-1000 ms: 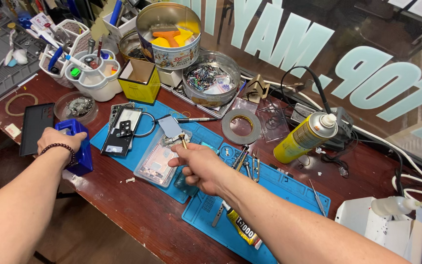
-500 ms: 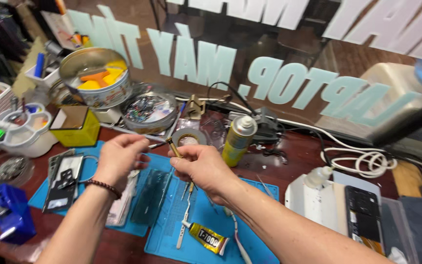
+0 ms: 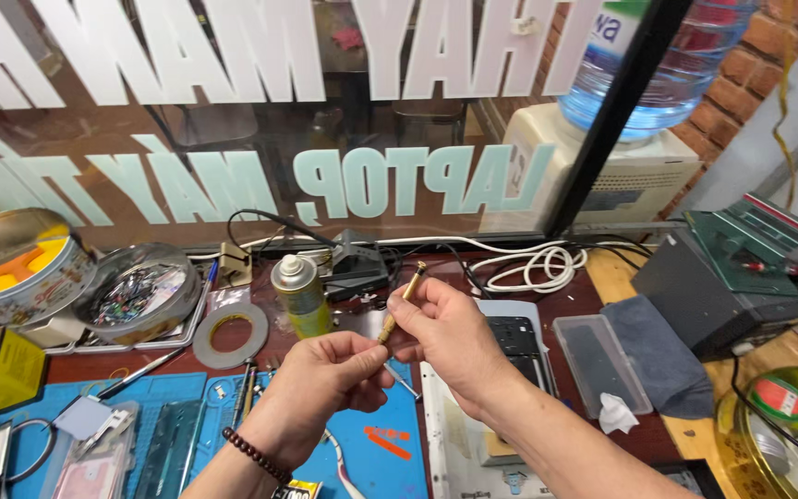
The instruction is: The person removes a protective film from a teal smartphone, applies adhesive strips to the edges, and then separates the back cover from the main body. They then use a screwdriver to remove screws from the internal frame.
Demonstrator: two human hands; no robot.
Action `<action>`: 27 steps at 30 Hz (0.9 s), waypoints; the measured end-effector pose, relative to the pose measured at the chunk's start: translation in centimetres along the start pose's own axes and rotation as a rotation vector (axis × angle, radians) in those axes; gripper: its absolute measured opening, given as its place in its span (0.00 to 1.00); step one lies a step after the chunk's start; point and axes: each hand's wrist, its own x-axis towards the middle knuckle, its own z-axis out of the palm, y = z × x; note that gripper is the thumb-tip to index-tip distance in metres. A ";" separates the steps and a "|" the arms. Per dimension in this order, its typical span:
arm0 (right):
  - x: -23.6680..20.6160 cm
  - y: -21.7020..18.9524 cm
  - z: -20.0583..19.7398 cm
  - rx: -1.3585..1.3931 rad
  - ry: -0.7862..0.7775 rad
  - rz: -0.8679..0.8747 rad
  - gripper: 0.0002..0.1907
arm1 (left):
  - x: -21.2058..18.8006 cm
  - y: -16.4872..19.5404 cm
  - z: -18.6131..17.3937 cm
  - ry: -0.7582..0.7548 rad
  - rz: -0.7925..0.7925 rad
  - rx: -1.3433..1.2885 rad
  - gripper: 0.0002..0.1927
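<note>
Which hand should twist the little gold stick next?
Probably the right hand. Its fingers pinch the slim brass-coloured tool around its middle, tip pointing up. The left hand is curled just below its lower end, seemingly only steadying it.

Screwdriver handle [image 3: 401,300]: brass-coloured metal, satin sheen, finely ridged. Spray can [image 3: 302,298]: glossy metal, olive-yellow, with pale plastic cap. Work mat [image 3: 182,420]: matt blue rubber, smooth. Tabletop [image 3: 602,277]: reddish wood, worn low gloss. Tape roll [image 3: 230,335]: dull grey. Round tin [image 3: 11,268]: shiny printed metal. Cloth [image 3: 662,356]: grey fabric, soft matt. Cable [image 3: 533,266]: white smooth plastic. Window [image 3: 260,111]: glossy glass.
</note>
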 end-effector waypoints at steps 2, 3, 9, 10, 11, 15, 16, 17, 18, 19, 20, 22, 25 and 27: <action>-1.1 -0.1 -2.3 0.058 0.010 0.022 0.09 | 0.6 -0.5 2.4 -0.022 -0.002 0.023 0.12; -1.6 -0.1 -3.4 0.085 0.010 0.037 0.09 | 0.9 -0.9 3.5 -0.036 0.005 0.033 0.13; -3.2 0.0 -8.5 0.147 0.102 0.048 0.10 | 2.7 -1.4 8.2 -0.091 -0.066 0.065 0.12; -3.4 0.2 -9.3 0.146 0.110 0.044 0.09 | 3.0 -1.4 8.7 -0.109 -0.068 0.071 0.12; -3.5 0.4 -9.9 0.145 0.117 0.040 0.09 | 3.3 -1.5 9.3 -0.107 -0.068 0.109 0.12; -3.2 1.2 -13.0 0.206 0.213 0.002 0.11 | 4.5 -1.9 10.5 -0.115 -0.063 0.218 0.14; -3.1 1.3 -14.1 0.210 0.251 -0.032 0.10 | 4.9 -2.0 10.6 -0.121 -0.057 0.236 0.14; -3.0 1.3 -15.4 0.215 0.288 -0.066 0.10 | 5.2 -2.2 10.6 -0.094 -0.051 0.263 0.13; -3.1 1.3 -16.7 0.219 0.327 -0.099 0.09 | 5.6 -2.3 10.5 -0.070 -0.045 0.289 0.13; -3.2 1.5 -18.0 0.194 0.344 -0.097 0.09 | 6.1 -2.4 10.5 -0.047 -0.034 0.315 0.12; -3.3 1.5 -19.3 0.168 0.360 -0.094 0.10 | 6.7 -2.3 10.4 -0.006 0.010 0.371 0.11; -4.1 2.1 -21.5 0.119 0.398 -0.071 0.10 | 7.8 -2.6 10.6 0.077 0.079 0.476 0.09; -5.1 3.6 -23.5 0.061 0.456 -0.026 0.10 | 9.2 -2.9 11.3 0.173 0.158 0.737 0.12; -5.6 4.8 -24.0 0.030 0.493 0.017 0.11 | 9.5 -3.2 12.3 0.261 0.275 0.950 0.15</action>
